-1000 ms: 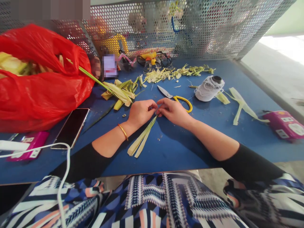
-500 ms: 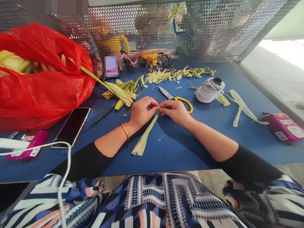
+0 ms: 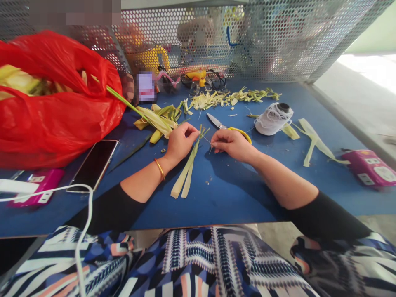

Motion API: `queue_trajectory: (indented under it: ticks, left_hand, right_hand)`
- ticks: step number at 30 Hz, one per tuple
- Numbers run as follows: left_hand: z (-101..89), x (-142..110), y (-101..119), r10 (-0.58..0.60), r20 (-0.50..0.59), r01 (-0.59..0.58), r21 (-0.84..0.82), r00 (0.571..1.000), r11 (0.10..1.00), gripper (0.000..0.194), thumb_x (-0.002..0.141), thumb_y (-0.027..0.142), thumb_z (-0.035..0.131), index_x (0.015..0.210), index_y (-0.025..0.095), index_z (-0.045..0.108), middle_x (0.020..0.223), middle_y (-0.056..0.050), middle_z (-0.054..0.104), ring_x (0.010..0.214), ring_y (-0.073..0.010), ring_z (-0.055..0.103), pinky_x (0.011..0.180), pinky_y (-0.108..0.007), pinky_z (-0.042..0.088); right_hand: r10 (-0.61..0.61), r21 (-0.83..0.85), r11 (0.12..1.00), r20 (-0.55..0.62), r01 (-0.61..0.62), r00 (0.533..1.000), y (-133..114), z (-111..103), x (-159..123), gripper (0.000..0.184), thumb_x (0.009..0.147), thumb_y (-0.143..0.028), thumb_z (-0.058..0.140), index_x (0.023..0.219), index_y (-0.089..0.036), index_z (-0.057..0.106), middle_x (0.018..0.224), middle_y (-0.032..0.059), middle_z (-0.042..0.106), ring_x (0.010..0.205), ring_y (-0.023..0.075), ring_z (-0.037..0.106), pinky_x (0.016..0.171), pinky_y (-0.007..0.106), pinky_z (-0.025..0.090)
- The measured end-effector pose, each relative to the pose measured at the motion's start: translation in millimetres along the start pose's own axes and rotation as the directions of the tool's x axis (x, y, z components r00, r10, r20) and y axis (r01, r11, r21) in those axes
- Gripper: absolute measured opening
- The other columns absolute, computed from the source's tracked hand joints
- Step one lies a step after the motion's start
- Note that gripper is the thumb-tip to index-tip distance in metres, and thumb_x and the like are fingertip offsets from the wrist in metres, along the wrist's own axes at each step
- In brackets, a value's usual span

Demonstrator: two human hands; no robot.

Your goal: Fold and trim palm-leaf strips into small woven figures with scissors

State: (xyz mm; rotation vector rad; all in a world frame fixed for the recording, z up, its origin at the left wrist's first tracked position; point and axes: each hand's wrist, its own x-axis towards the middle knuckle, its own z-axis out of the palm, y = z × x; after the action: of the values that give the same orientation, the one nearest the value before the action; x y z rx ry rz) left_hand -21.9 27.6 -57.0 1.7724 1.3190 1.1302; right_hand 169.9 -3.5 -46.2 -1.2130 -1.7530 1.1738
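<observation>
My left hand (image 3: pixel 182 141) pinches the upper part of a small bundle of corn husk strips (image 3: pixel 189 171), whose two pale tails spread toward me over the blue table. Short cut ends of the bundle stick up past my fingertips. To its right, my right hand (image 3: pixel 230 144) is closed on a thin white thread (image 3: pixel 205 139) that runs taut across to the bundle. Scissors (image 3: pixel 218 122) with yellow handles lie just behind my right hand, which partly covers them. A spool of white thread (image 3: pixel 272 119) stands tilted farther right.
A red plastic bag (image 3: pixel 62 128) of husks fills the left side, with a phone (image 3: pixel 94 165) before it. Loose husks (image 3: pixel 161 117) and a row of trimmings (image 3: pixel 222 99) lie behind my hands. A perforated metal panel (image 3: pixel 198 53) borders the back; a magenta box (image 3: pixel 368 167) sits right.
My hands were together at the bundle's top; now the right hand has drawn away to the right and slightly toward me, pulling the thread out. The bundle's two tails have spread apart.
</observation>
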Motion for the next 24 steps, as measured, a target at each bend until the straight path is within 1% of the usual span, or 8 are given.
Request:
queue_trajectory:
  ticks: [3, 5, 7, 10, 13, 16, 21, 24]
  left_hand:
    - [-1.0, 3, -3, -0.083, -0.002, 0.083, 0.085, 0.997, 0.993, 0.015, 0.077, 0.016, 0.068, 0.066, 0.019, 0.058, 0.059, 0.004, 0.059, 0.060, -0.0134, 0.056, 0.065, -0.028, 0.041]
    - [-0.8, 4, -4, -0.118, 0.013, 0.116, 0.100, 0.993, 0.988, 0.016, 0.077, 0.015, 0.068, 0.065, 0.019, 0.058, 0.059, 0.004, 0.059, 0.060, -0.0135, 0.055, 0.064, -0.027, 0.040]
    - [-0.1, 3, -1, -0.153, 0.013, 0.152, 0.054, 0.988, 0.987, 0.017, 0.076, 0.012, 0.068, 0.064, 0.018, 0.058, 0.058, 0.004, 0.059, 0.059, -0.0127, 0.055, 0.063, -0.026, 0.039]
    - [0.4, 1, 6, -0.281, 0.062, 0.287, -0.168, 0.958, 0.943, 0.018, 0.079, 0.010, 0.066, 0.066, 0.018, 0.056, 0.056, 0.004, 0.058, 0.050, -0.0092, 0.049, 0.054, -0.023, 0.036]
    - [-1.2, -1, 15, -0.399, 0.220, 0.455, -0.454, 0.890, 0.766, 0.018, 0.085, 0.011, 0.061, 0.071, 0.017, 0.052, 0.066, 0.002, 0.065, 0.045, -0.0060, 0.046, 0.045, -0.020, 0.031]
    - [-2.7, -1, 20, -0.432, 0.330, 0.543, -0.517, 0.840, 0.661, 0.018, 0.088, 0.011, 0.059, 0.073, 0.017, 0.051, 0.067, 0.001, 0.066, 0.044, -0.0053, 0.049, 0.043, -0.018, 0.034]
    - [-3.6, 1, 22, -0.372, 0.250, 0.441, -0.351, 0.894, 0.826, 0.023, 0.089, 0.004, 0.056, 0.071, 0.018, 0.050, 0.052, 0.006, 0.057, 0.039, -0.0061, 0.048, 0.041, -0.018, 0.037]
    - [-5.8, 3, 23, -0.322, 0.174, 0.361, -0.289, 0.931, 0.887, 0.024, 0.087, 0.004, 0.057, 0.071, 0.018, 0.049, 0.051, 0.007, 0.056, 0.038, -0.0062, 0.048, 0.040, -0.018, 0.036]
  right_hand:
    - [-0.205, -0.052, 0.977, 0.060, 0.208, 0.977, -5, -3, -2, 0.012, 0.075, -0.026, 0.069, 0.067, -0.019, 0.065, 0.074, 0.0009, 0.062, 0.075, 0.0151, 0.062, 0.077, 0.032, 0.050]
    - [-0.265, 0.010, 0.964, 0.060, 0.265, 0.962, -9, -3, -4, 0.011, 0.077, -0.026, 0.069, 0.069, -0.019, 0.066, 0.090, 0.0049, 0.067, 0.091, 0.0178, 0.064, 0.086, 0.034, 0.050]
    - [-0.220, 0.153, 0.967, 0.095, 0.204, 0.971, -12, 0, -5, 0.012, 0.081, -0.027, 0.065, 0.074, -0.018, 0.064, 0.101, 0.0073, 0.070, 0.092, 0.0178, 0.066, 0.085, 0.034, 0.051]
    - [-0.113, 0.276, 0.959, 0.157, 0.066, 0.981, -10, 5, -6, 0.013, 0.085, -0.029, 0.061, 0.077, -0.018, 0.058, 0.087, 0.0051, 0.071, 0.076, 0.0153, 0.068, 0.072, 0.030, 0.052]
    - [-0.066, 0.225, 0.973, 0.098, 0.042, 0.993, -3, 10, -3, 0.013, 0.085, -0.026, 0.059, 0.076, -0.020, 0.051, 0.068, -0.0008, 0.063, 0.064, 0.0133, 0.064, 0.065, 0.027, 0.049]
    - [-0.059, 0.126, 0.991, 0.048, 0.052, 0.997, 1, 13, -2, 0.013, 0.087, -0.022, 0.054, 0.075, -0.022, 0.048, 0.062, -0.0034, 0.058, 0.061, 0.0120, 0.059, 0.064, 0.027, 0.047]
    - [-0.071, -0.064, 0.995, 0.014, 0.072, 0.997, 0, 16, -3, 0.014, 0.089, -0.018, 0.049, 0.076, -0.022, 0.048, 0.057, -0.0062, 0.051, 0.056, 0.0104, 0.051, 0.059, 0.025, 0.040]
    - [-0.022, -0.052, 0.998, -0.053, 0.019, 0.998, 0, 18, -2, 0.009, 0.087, -0.014, 0.048, 0.082, -0.021, 0.049, 0.060, -0.0073, 0.049, 0.052, 0.0095, 0.049, 0.055, 0.025, 0.039]
